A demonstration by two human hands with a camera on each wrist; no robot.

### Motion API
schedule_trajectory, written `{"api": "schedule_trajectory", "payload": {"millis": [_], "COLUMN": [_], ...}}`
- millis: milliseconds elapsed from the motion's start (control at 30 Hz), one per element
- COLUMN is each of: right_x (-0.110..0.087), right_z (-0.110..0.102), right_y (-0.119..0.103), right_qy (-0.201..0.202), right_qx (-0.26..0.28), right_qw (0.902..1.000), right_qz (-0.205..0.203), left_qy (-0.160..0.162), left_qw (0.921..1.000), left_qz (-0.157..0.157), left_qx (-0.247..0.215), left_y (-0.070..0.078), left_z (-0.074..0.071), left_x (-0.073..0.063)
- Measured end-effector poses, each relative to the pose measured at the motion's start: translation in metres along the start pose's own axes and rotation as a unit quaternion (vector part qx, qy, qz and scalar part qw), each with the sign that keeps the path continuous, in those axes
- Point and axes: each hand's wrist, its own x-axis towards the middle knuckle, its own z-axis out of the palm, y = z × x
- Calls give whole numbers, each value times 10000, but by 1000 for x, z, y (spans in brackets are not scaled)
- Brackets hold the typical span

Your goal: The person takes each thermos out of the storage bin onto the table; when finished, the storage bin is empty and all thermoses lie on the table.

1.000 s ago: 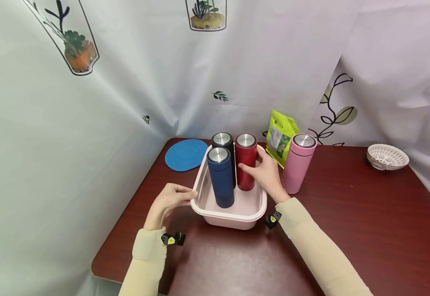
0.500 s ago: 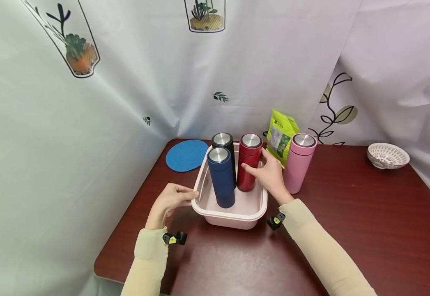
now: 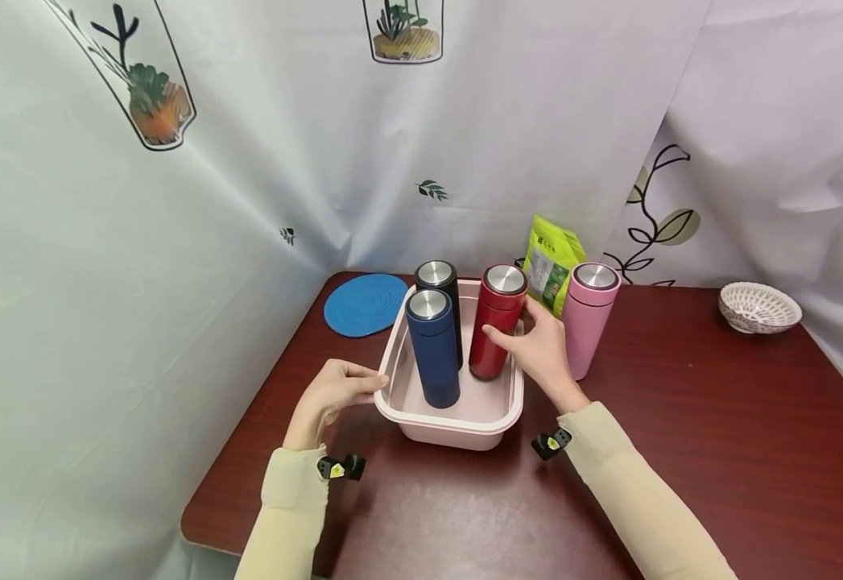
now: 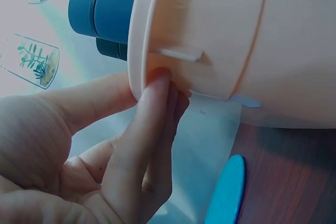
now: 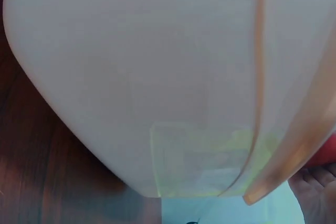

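Observation:
My left hand pinches the left rim of a pale pink plastic basin; the left wrist view shows thumb and fingers on either side of that rim. Inside the basin, my right hand grips a red thermos around its upper body, near the right wall. The red thermos leans slightly to the right. A dark blue thermos and a black thermos stand upright in the basin's left half. In the right wrist view, the basin's outer wall hides most of the red thermos and the hand.
Just right of the basin stands a pink thermos, with a green pouch behind it. A round blue mat lies at the back left. A white woven basket sits far right on the dark red table.
The red thermos has shifted right within the basin, away from the black one, carried by my right hand. My left hand and the basin have stayed in place.

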Motion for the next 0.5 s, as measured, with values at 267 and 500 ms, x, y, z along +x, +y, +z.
{"api": "schedule_trajectory", "payload": {"millis": [267,500], "right_x": [-7,-13], "right_z": [-7,-14], "right_y": [-10,-19], "right_qy": [49,41], "right_qx": [191,430], "right_qw": [9996,9986], "right_qz": [-208,-312], "left_qy": [-29,-15], "left_qw": [10000,10000], "left_qz": [66,24], "left_qx": [7,18], "left_y": [1,1], "left_z": [-1,0], "left_x": [-1,-2]}}
